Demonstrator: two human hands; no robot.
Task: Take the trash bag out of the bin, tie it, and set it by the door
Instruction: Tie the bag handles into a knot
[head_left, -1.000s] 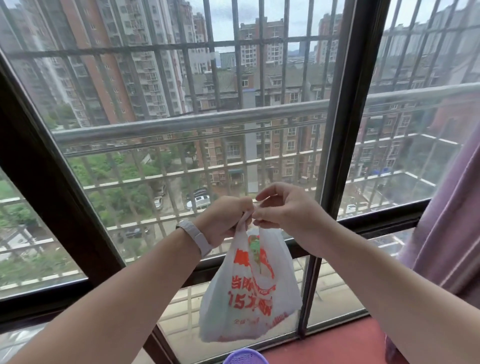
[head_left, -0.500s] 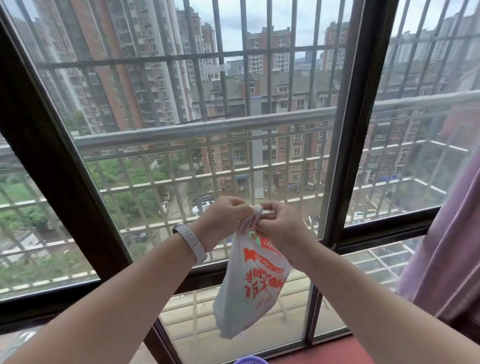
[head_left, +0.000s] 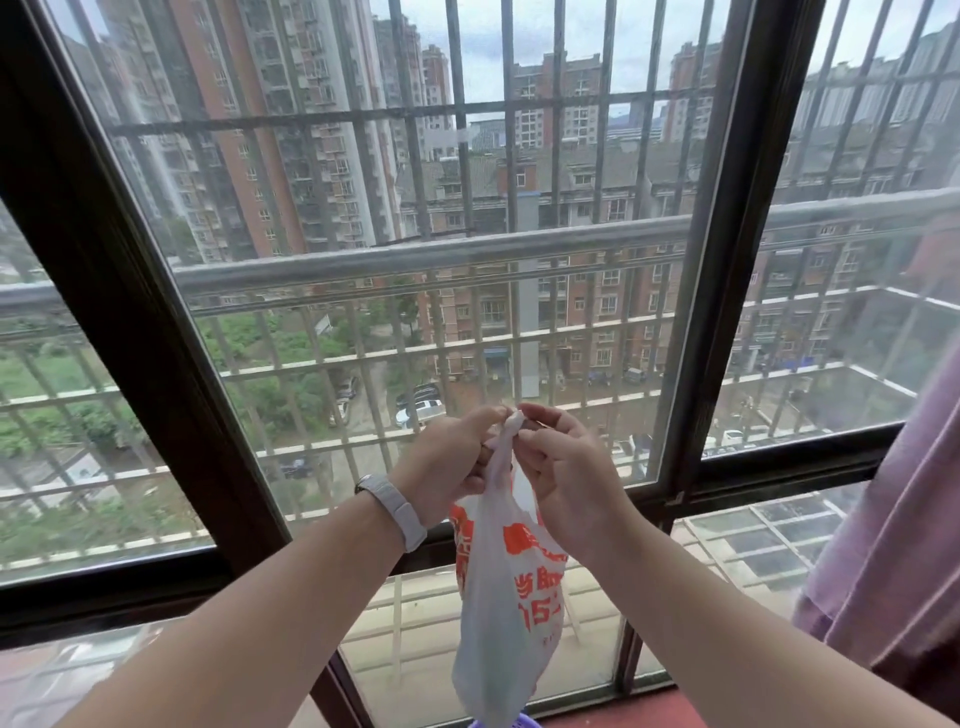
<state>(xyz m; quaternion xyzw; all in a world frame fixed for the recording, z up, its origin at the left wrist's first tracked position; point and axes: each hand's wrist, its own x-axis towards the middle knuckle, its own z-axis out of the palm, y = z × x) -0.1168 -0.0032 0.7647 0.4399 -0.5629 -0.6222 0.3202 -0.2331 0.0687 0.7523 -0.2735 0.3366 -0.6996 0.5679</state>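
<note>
A white plastic trash bag (head_left: 506, 613) with orange print hangs in the air in front of the window. Its handles are gathered into a thin twisted strip at the top. My left hand (head_left: 449, 460) and my right hand (head_left: 563, 467) both pinch that strip, fingertips almost touching above the bag. A pale band sits on my left wrist. A sliver of the purple bin (head_left: 511, 722) shows at the bottom edge, right under the bag; most of it is out of frame.
A tall window with dark frames (head_left: 130, 312) and outer metal bars stands right ahead. A purple curtain (head_left: 893, 545) hangs at the right. A strip of red floor (head_left: 628, 709) runs along the window's base.
The bag has turned narrower and hangs more edge-on. My hands have drawn closer together on its handles. The view has tilted up a little.
</note>
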